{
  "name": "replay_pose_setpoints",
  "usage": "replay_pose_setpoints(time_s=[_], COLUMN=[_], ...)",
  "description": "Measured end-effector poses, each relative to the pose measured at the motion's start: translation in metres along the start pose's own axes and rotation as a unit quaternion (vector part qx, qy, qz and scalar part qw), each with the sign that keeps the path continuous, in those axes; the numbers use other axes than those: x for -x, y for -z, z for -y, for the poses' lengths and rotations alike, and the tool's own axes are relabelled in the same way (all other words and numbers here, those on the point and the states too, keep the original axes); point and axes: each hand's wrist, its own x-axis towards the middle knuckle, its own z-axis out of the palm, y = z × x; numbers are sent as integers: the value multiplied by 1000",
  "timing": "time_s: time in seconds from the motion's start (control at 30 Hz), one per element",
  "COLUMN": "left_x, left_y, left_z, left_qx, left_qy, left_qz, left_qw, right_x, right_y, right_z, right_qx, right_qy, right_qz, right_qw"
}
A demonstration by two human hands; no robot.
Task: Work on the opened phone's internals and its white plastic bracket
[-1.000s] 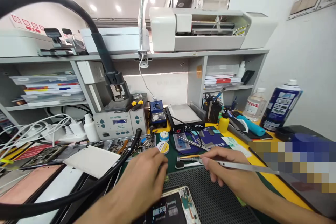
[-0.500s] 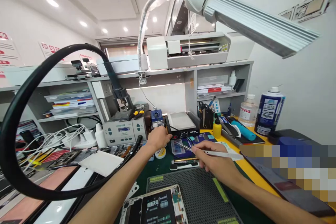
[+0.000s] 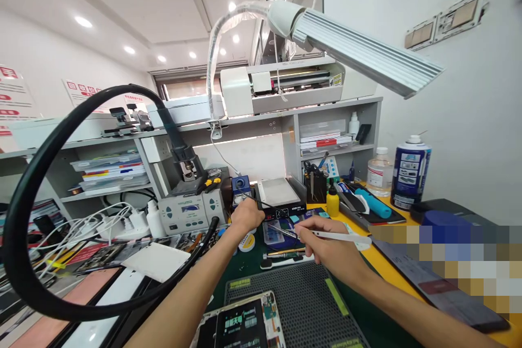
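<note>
My left hand [image 3: 246, 214] reaches far across the bench, its fingers curled by the small blue soldering-iron stand [image 3: 240, 185] and the black heating plate [image 3: 280, 198]; what the fingers hold is hidden. In my right hand [image 3: 326, 244], closed in a pinch, lie metal tweezers [image 3: 310, 234] whose tips point left over a blue card [image 3: 274, 228]. An opened phone [image 3: 244, 326] with its battery showing lies on the black mat at the near edge, below both arms.
A hot-air station [image 3: 191, 210] with a thick black hose [image 3: 53, 174] looping left stands behind. A desk lamp [image 3: 359, 54] hangs overhead. Spray can [image 3: 409, 171], clear bottle [image 3: 379, 171], yellow bottle [image 3: 333, 201] and tool holder [image 3: 314, 182] line the right. Cables and phone parts crowd the left.
My left hand went from the phone near me out to the soldering stand and heating plate. The right hand stays with the tweezers. My head tilted up, showing the lamp.
</note>
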Motion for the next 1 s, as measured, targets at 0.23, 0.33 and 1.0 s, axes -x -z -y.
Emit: replay_pose_setpoints(time_s=[0.23,0.33,1.0], left_x=[-4,-5,2], left_y=[-3,-6,-7], left_z=[3,3,-9], left_qx=[3,-6,-27], left_qy=[1,-5,16], left_qz=[-7,-18,-26], left_qw=[1000,1000,999], right_x=[-2,-2,-5], right_y=[0,1,-3], right_z=[-4,-5,-14], right_qx=[10,13,67], right_qy=[-1,2,4], right_qz=[-11,-13,16], right_qw=[1000,1000,998])
